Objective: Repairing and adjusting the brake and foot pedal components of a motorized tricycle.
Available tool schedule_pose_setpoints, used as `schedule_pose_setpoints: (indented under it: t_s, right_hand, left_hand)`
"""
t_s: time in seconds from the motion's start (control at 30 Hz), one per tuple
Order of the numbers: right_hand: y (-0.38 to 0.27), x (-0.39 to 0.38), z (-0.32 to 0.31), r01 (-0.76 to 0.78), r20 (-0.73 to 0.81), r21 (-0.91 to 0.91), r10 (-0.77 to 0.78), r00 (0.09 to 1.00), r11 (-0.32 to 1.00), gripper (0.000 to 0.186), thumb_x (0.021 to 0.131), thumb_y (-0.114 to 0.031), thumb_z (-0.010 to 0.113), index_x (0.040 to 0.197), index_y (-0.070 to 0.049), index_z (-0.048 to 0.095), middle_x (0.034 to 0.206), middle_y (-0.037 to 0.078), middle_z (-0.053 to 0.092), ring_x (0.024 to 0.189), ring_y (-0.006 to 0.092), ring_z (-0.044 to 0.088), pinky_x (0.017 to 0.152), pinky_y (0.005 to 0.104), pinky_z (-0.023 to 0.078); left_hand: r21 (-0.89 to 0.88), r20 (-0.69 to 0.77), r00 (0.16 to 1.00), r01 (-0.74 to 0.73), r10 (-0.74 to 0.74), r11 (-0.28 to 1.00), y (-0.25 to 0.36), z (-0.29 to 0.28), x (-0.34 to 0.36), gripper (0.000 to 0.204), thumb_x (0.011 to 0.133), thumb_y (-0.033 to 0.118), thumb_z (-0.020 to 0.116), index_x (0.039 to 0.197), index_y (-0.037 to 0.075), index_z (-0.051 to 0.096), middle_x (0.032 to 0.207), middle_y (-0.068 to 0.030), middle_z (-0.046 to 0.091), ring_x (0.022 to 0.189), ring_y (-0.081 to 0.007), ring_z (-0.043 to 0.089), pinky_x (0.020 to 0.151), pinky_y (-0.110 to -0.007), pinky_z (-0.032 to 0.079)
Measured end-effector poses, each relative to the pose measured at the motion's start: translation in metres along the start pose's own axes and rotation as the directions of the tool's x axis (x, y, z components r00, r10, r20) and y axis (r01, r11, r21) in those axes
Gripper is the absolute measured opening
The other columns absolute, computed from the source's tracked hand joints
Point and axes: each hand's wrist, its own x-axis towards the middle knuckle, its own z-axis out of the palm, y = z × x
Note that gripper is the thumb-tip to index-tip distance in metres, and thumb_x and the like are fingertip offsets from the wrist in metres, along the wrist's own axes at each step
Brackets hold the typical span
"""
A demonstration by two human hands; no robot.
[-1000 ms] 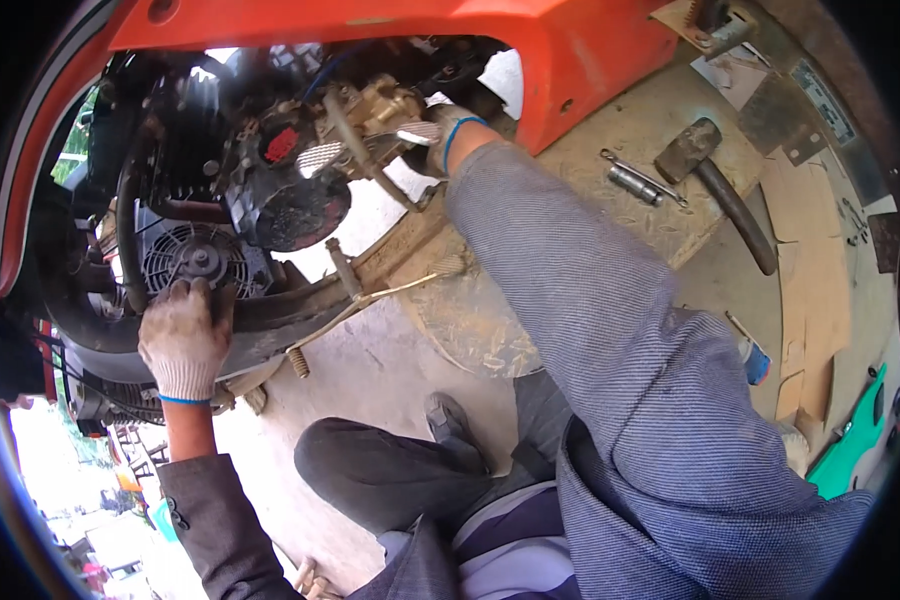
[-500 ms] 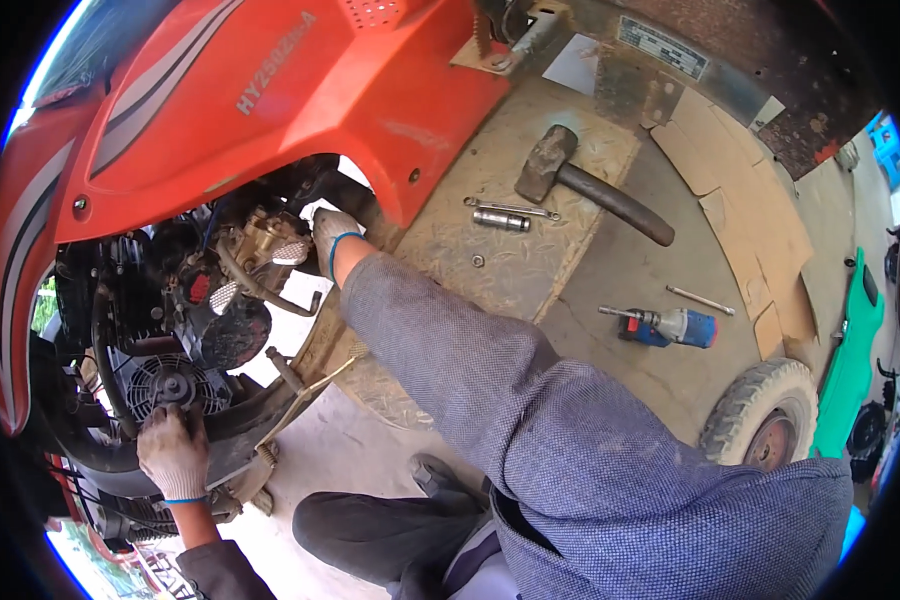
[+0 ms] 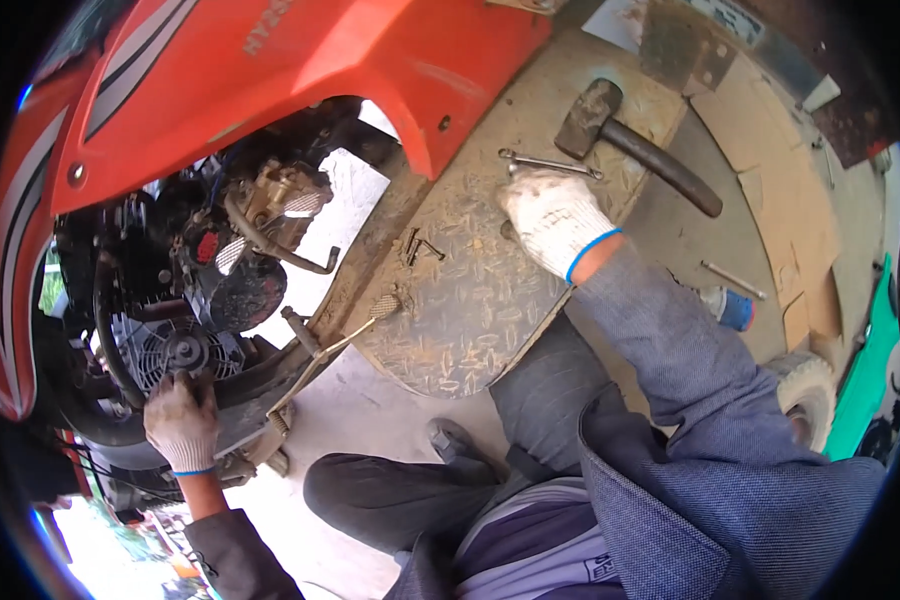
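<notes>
My left hand [image 3: 182, 422], in a soiled white knit glove, is closed at the lower rim of the round black fan [image 3: 182, 350]; what its fingers grip is hidden. Over the patterned metal footplate [image 3: 450, 330], my gloved right hand [image 3: 558, 222] curls downward, fingertips tucked out of sight. Right beside those fingers lies a double-ended wrench [image 3: 550, 163]. Beyond it rests a sledgehammer [image 3: 592, 118] with a dark handle. Two small bolts [image 3: 425, 247] lie on the plate, left of my right hand.
A red body panel [image 3: 300, 70] arches over the exposed engine [image 3: 285, 195]. A pedal [image 3: 382, 307] sticks up by the plate. On the floor at right are a blue power tool [image 3: 736, 308], partly behind my sleeve, a metal rod [image 3: 732, 278], cardboard [image 3: 770, 200] and a tire [image 3: 808, 385].
My right hand has left the engine and moved right to the footplate, covering the cylindrical socket's place. The bolts have come into sight. My left hand stays at the fan, while the view has shifted.
</notes>
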Motion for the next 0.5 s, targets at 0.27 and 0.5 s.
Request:
schedule_pose_setpoints:
  t_s: [0.27, 0.5]
  right_hand:
    - [-0.010, 0.005, 0.014, 0.079, -0.330, 0.267, 0.014, 0.944, 0.960, 0.020, 0.097, -0.015, 0.060, 0.093, -0.005, 0.077, 0.096, 0.020, 0.079, 0.090, 0.0330, 0.079, 0.078, 0.0443, 0.063]
    - [-0.108, 0.105, 0.021, 0.023, -0.169, 0.648, 0.115, 0.979, 0.761, 0.025, 0.097, -0.015, 0.064, 0.114, -0.006, 0.080, 0.106, 0.017, 0.081, 0.098, 0.0339, 0.079, 0.085, 0.0449, 0.062]
  left_hand:
    - [0.025, 0.011, 1.000, -0.029, 0.028, 0.999, 0.002, 0.002, 0.001, 0.031, 0.099, 0.036, 0.072, 0.090, 0.006, 0.071, 0.087, -0.0166, 0.069, 0.084, -0.0390, 0.070, 0.074, -0.053, 0.054]
    - [0.067, 0.006, 1.000, -0.012, 0.012, 0.998, 0.000, 0.009, 0.000, 0.033, 0.098, 0.035, 0.072, 0.086, 0.005, 0.070, 0.083, -0.0171, 0.069, 0.081, -0.0396, 0.070, 0.072, -0.053, 0.054]
